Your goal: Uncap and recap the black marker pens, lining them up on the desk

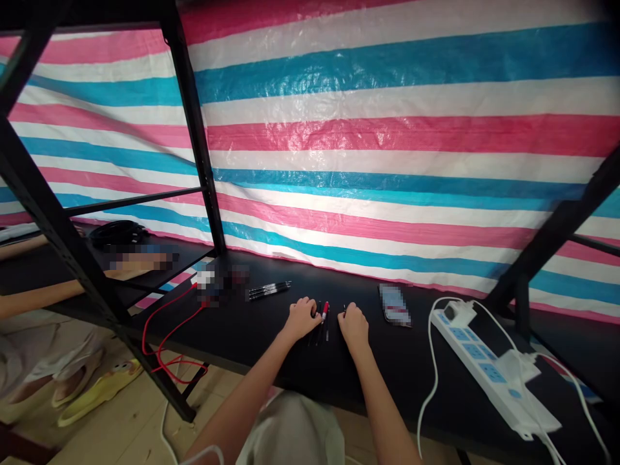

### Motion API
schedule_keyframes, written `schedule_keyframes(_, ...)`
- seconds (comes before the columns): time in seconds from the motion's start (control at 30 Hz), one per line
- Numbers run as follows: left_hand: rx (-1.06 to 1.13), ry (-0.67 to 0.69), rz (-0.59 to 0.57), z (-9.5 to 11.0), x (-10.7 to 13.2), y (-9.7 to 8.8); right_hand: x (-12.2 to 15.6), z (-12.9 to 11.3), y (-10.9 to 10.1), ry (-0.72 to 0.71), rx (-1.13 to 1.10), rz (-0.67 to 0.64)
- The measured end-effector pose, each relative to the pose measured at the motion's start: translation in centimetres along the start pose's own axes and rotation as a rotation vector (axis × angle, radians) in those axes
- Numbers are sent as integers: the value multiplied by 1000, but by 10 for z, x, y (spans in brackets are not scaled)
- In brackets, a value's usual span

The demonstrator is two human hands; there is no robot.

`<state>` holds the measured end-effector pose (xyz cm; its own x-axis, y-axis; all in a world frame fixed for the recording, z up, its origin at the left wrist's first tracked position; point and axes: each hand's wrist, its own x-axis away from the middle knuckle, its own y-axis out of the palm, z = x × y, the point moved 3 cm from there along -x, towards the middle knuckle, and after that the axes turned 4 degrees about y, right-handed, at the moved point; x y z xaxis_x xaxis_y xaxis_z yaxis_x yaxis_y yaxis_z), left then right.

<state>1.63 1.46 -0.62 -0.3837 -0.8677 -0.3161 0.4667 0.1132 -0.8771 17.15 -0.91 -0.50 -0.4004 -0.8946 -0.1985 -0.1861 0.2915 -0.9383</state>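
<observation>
Both my hands rest on a black table [271, 342] in front of me. My left hand [301, 318] has its fingers curled down, with a red-capped pen [324, 312] and dark pens beside its fingertips. My right hand [353, 325] is also curled, with a small dark pen tip showing at its fingers. What either hand grips, if anything, is hidden. A few more black pens [269, 290] lie farther back to the left.
A phone [394, 304] lies right of my hands. A white power strip [489, 368] with plugs and white cables sits at the right. Red wires [167, 339] hang off the table's left end. Black shelf posts [194, 129] frame a striped tarp. Another person sits at the left.
</observation>
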Motion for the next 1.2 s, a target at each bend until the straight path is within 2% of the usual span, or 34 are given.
schedule_keyframes(0.17,-5,-12,54,-4,2,-2,-4,-1,5,22,4,-29)
schedule_keyframes(0.3,-26,-30,49,-4,3,-5,-4,4,4,39,-69,-4)
schedule_keyframes(0.47,-27,-37,35,-6,3,-8,-9,23,4,119,-477,16)
schedule_keyframes(0.6,-30,-85,69,-11,5,-8,-14,28,8,82,-822,31)
schedule_keyframes(0.73,-4,-100,162,-12,7,-14,-17,27,14,95,-1175,-61)
schedule_keyframes(0.83,38,-31,255,-9,9,-21,-19,27,15,133,-1423,-123)
schedule_keyframes(0.9,56,26,274,-5,10,-24,-20,27,15,138,-1526,-166)
schedule_keyframes(1.0,53,73,233,0,11,-26,-19,26,12,133,-1589,-208)
schedule_keyframes(1.2,51,51,148,3,10,-26,-18,27,10,135,-1558,-188)
